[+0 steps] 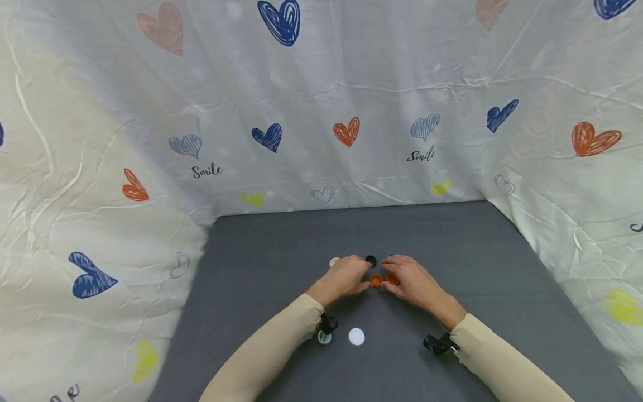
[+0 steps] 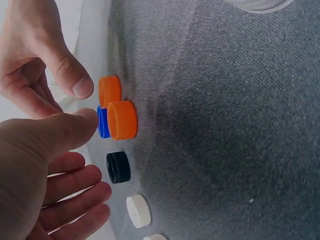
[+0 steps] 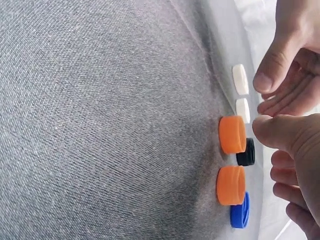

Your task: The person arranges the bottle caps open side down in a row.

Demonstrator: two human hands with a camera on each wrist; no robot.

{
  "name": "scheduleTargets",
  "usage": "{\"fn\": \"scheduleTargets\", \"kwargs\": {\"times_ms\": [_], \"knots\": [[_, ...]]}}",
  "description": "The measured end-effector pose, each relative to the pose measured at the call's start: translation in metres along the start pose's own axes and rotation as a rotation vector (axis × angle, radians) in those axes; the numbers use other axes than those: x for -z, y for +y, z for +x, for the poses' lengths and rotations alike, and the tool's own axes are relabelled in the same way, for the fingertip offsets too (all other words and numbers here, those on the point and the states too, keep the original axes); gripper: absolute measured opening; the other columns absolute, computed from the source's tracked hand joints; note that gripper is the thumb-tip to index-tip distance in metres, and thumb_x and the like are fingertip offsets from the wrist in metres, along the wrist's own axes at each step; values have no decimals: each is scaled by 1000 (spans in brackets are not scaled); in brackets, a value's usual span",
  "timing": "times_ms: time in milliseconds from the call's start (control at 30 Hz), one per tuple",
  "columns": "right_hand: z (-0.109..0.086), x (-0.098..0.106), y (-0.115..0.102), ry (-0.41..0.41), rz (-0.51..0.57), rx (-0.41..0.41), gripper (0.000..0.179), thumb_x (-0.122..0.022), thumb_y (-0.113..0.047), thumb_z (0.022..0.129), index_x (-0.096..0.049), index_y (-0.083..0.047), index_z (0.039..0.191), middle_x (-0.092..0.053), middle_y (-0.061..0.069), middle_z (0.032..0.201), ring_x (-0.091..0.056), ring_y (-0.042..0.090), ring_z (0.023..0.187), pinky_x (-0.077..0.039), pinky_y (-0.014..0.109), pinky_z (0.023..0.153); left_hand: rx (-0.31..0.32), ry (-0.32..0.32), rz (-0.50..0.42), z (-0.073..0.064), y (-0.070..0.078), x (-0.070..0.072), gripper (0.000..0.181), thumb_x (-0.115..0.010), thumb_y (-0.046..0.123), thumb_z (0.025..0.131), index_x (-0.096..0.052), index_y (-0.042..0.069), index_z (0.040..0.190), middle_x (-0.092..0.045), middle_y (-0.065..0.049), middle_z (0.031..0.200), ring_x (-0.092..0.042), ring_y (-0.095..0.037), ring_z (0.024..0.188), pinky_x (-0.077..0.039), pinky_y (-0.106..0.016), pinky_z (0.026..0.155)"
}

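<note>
My left hand point(image 1: 345, 278) is beside the left orange bottle cap point(image 1: 376, 281), thumb tip close to its rim, fingers loosely bent and holding nothing. My right hand point(image 1: 414, 283) reaches in from the other side, thumb and fingers apart around the right orange cap point(image 1: 392, 278), which it partly covers in the head view. Both orange caps stand close together on the grey cloth. A black cap point(image 2: 118, 167) sits just behind them, and a blue cap point(image 3: 240, 210) lies behind the right orange one. Two white caps, one of them a flat white cap point(image 2: 138, 211), are by my left fingers.
Nearer me on the grey cloth point(image 1: 281, 245) lie a round white disc point(image 1: 356, 336) and a small round container point(image 1: 324, 337), partly under my left wrist. A white curtain point(image 1: 301, 84) printed with hearts hangs behind and beside the table.
</note>
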State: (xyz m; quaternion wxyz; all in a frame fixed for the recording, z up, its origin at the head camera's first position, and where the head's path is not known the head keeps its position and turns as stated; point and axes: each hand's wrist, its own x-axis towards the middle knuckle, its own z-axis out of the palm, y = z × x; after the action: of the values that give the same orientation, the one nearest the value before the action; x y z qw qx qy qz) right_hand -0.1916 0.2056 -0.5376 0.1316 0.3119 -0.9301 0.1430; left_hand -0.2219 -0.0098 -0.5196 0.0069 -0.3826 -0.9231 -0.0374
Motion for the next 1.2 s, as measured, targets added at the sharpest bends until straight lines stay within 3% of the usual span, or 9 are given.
{"fn": "scheduleTargets", "kwargs": {"times_ms": [133, 400, 767, 1200], "knots": [[0, -4, 1, -18, -15, 12, 37, -82, -28, 84, -75, -3, 110, -70, 12, 119, -64, 32, 115, -49, 49, 101, 1, -16, -6, 4, 0, -6, 29, -77, 41, 88, -73, 16, 103, -68, 3, 83, -62, -13, 70, -48, -30, 57], [-1, -12, 2, -22, 0, 25, 35, -83, -28, 82, -76, -4, 107, -69, 12, 119, -64, 31, 114, -49, 47, 102, -4, -12, -3, 10, 2, -13, 22, -78, 39, 86, -69, 20, 81, -64, 4, 74, -63, -14, 68, -50, -32, 56], [-2, -19, 0, -19, 13, 15, 31, -82, -26, 84, -76, -4, 105, -70, 11, 116, -64, 31, 113, -49, 47, 101, 50, -49, 11, 12, 7, -15, 23, -79, 38, 86, -68, 19, 78, -66, -1, 79, -65, -19, 70, -53, -36, 57], [-2, -24, 1, -19, 3, 21, 26, -81, -22, 85, -77, -3, 102, -69, 12, 117, -63, 32, 114, -48, 48, 104, 67, -34, 5, 14, 6, -25, 22, -76, 37, 89, -69, 19, 77, -65, -1, 78, -65, -18, 68, -52, -36, 56]]}}
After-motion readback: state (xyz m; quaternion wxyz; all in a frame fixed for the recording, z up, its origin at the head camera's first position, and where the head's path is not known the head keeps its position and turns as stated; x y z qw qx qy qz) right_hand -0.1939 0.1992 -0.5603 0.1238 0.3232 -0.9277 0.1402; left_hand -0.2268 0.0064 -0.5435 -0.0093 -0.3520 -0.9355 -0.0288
